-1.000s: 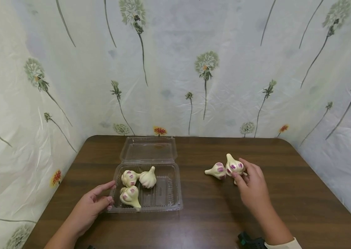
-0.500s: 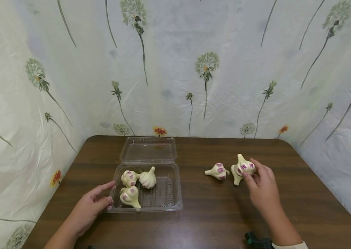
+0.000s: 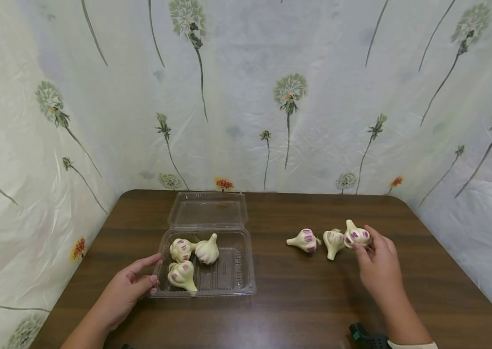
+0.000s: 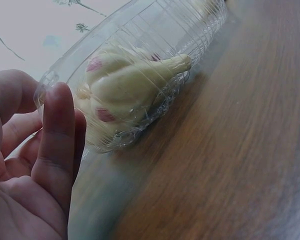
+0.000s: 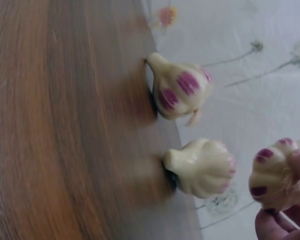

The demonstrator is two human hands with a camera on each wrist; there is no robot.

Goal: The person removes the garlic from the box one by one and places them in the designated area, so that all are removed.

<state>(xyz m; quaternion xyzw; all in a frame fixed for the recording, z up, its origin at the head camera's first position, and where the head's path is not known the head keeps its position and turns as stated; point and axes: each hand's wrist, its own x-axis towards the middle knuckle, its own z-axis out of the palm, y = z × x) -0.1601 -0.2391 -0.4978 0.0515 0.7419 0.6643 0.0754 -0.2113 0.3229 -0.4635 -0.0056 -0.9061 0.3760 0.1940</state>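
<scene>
In the head view three garlic bulbs (image 3: pixel 181 275) lie in the left part of a clear plastic box (image 3: pixel 228 292), whose lid is raised at the back. My left hand (image 3: pixel 125 291) pinches the box's left rim; the left wrist view shows the thumb and fingers (image 4: pixel 58 125) at the plastic edge beside a bulb (image 4: pixel 125 87). On the right, my right hand (image 3: pixel 381 266) grips a garlic bulb (image 3: pixel 356 236) between thumb and fingers. Left of it, two more bulbs (image 3: pixel 334 242) (image 3: pixel 305 240) lie on the table. The right wrist view shows the held bulb (image 5: pixel 272 175) apart from both.
The brown wooden table (image 3: pixel 289 300) reaches back to a pale sheet (image 3: pixel 237 97) printed with dandelions, which also stands at both sides. A dark band (image 3: pixel 366 338) shows by the right wrist at the front edge of the view.
My right hand has moved right with its bulb, from beside the leftmost loose bulb past the middle one, which has come into full view. The left hand and the box have stayed in place.
</scene>
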